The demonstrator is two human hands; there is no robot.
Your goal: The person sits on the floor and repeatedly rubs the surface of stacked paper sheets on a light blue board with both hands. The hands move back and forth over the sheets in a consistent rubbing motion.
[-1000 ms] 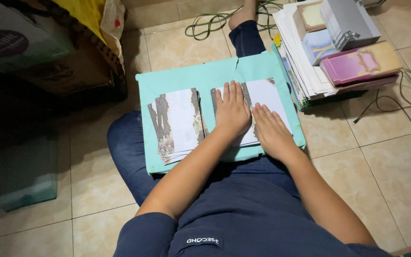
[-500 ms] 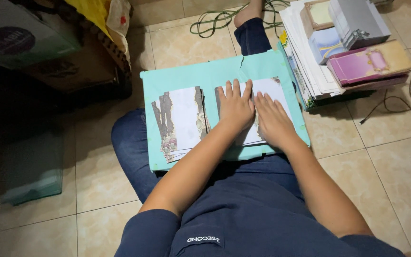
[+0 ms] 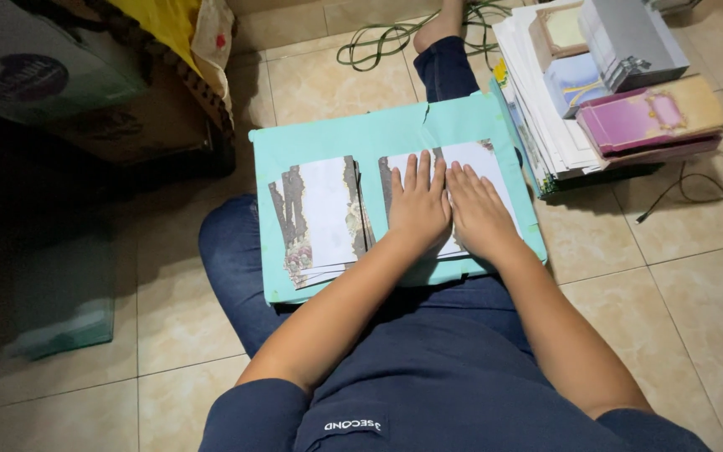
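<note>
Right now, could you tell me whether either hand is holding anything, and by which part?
Nothing is gripped: the left hand and right hand lie flat, palms down, on the right-hand stack of cards on the teal board.

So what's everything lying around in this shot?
board: one, turquoise, across the lap
card stack: one, white with dark floral edges, left on the board
cards under hands: one stack, white, right on the board
paper pile: one, white, floor at right
boxes: several, grey, pale blue, purple, atop that pile
cable: green, coiled on the tiles
cardboard box: one, brown, upper left
left hand: flat on the cards
right hand: flat beside it
legs: dark blue trousers
</note>
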